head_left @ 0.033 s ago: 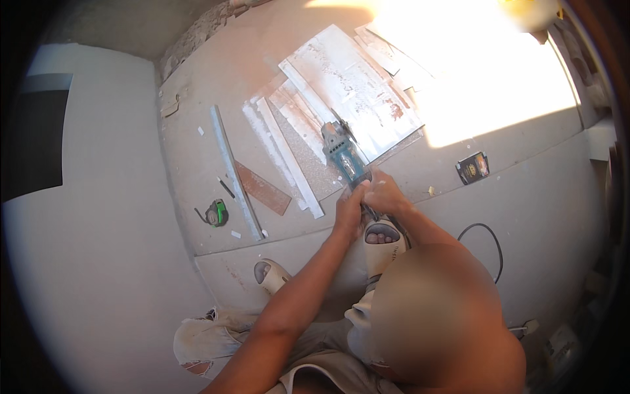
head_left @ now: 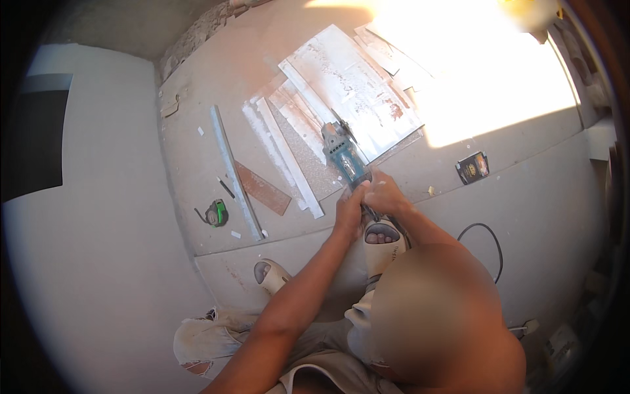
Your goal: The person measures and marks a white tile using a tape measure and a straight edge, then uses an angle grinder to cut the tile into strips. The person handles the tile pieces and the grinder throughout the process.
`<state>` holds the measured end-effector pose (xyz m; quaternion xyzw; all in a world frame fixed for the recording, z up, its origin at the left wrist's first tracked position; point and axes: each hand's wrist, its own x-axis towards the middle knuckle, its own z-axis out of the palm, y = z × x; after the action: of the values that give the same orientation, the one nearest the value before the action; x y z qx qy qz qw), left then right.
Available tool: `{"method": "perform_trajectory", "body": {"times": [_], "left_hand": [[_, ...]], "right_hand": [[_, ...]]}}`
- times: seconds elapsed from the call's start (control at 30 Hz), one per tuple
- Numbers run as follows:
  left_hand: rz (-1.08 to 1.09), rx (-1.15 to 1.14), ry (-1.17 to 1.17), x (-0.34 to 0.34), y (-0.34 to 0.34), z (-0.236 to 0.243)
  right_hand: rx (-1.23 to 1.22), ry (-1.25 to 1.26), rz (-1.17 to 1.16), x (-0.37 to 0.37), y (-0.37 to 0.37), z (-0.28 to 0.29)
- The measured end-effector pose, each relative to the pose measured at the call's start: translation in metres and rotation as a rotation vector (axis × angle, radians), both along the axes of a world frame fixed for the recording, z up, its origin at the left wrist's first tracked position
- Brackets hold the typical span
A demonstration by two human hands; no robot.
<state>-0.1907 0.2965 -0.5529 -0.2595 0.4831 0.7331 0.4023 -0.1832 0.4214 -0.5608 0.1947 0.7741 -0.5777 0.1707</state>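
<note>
A teal angle grinder (head_left: 344, 157) points away from me, its head and thin disc (head_left: 342, 125) over the near left part of a dusty white tile (head_left: 357, 85) on the floor. Around the rear of its body my left hand (head_left: 352, 209) is closed. My right hand (head_left: 386, 195) is closed at the same rear end, on the right side; some of its fingers are hidden. A narrow strip (head_left: 305, 92) runs along the tile's left edge, ending near the grinder's head. Whether the disc touches the tile, I cannot tell.
Left of the grinder lie a pale tile strip (head_left: 289, 157), a metal bar (head_left: 234, 171), a brown tile piece (head_left: 261, 187), a black pen (head_left: 226, 187) and a green tape measure (head_left: 216, 213). A small dark packet (head_left: 472, 168) lies right. My sandalled foot (head_left: 382, 246) is just below the grinder; a black cable (head_left: 499, 246) curves at right.
</note>
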Motion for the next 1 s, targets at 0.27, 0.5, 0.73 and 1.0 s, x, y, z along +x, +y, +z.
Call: {"method": "perform_trajectory", "body": {"times": [0.27,0.5,0.73,1.0], "left_hand": [[0.074,0.066,-0.04,0.008,0.007,0.001],[0.029,0.014,-0.082,0.014,0.007,0.01],[-0.04,-0.026,-0.145,0.018,0.008,0.023],[-0.078,0.005,-0.129,0.027,0.006,0.02]], "right_hand": [[0.023,0.003,-0.013,0.012,0.004,-0.01],[0.052,-0.053,0.012,0.016,0.005,0.005],[0.063,-0.079,0.03,0.024,0.007,0.008],[0.051,-0.072,0.024,0.034,0.008,0.011]]}}
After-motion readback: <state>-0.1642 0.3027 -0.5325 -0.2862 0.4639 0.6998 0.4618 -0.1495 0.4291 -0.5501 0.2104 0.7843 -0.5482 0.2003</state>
